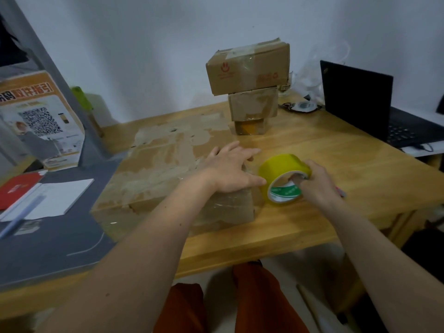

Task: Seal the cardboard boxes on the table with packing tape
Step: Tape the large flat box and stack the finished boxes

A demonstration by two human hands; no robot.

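A large flat cardboard box (165, 169) with torn, worn paper lies on the wooden table (324, 155) in front of me. My left hand (230, 169) rests flat on the box's right end, fingers spread and straight. Just right of that end stands a yellow roll of packing tape (281, 168) on the table. My right hand (317, 186) grips the roll, fingers curled into its white and green core. At the back stands a stack of three smaller cardboard boxes (249, 68), the widest on top.
A black laptop (355, 99) stands open at the back right, with keys and a small round object (302, 105) left of it. A grey mat (48, 236) at the left holds white paper, a red booklet and a printed sign (40, 121). The table's front edge runs near my knees.
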